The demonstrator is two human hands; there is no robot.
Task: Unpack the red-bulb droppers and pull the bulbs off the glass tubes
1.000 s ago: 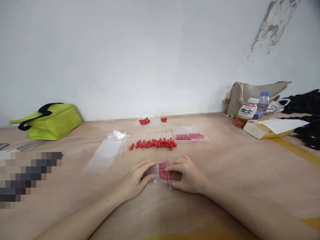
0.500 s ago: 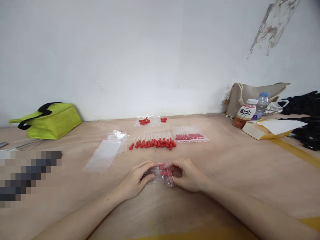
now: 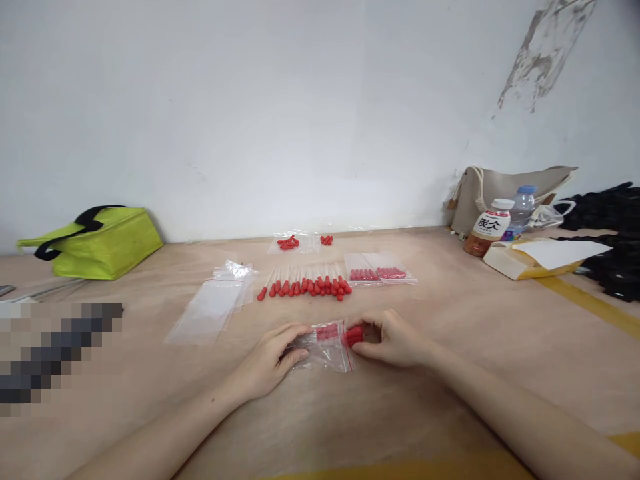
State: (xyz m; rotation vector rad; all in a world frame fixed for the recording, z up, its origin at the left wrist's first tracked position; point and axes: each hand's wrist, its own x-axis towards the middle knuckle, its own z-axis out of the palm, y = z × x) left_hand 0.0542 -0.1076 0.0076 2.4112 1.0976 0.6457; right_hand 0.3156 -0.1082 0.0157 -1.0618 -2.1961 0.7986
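Note:
My left hand [image 3: 284, 353] is closed on the left part of a clear zip bag [image 3: 327, 355], thumb on the near side. Red-bulbed droppers [image 3: 327, 331] lie inside the bag. At its right, red-edged mouth, my right hand [image 3: 387, 339] pinches the red bulb of a dropper [image 3: 355, 335] that sticks out of the opening; how many it holds I cannot make out. Beyond my hands lies a row of loose droppers [image 3: 310, 287] with red bulbs toward me and clear tubes pointing away.
Flat empty zip bags [image 3: 203, 310] lie to the left, filled bags [image 3: 380, 270] to the right of the row. Farther back are more red bulbs [image 3: 288, 243]. A lime bag [image 3: 107, 243] stands far left; a drink bottle [image 3: 489, 228] and an open packet [image 3: 530, 260] stand right.
My right hand has shifted right, from over the bag's mouth to just outside it, with red bulb now showing past the opening. My left hand has hardly moved.

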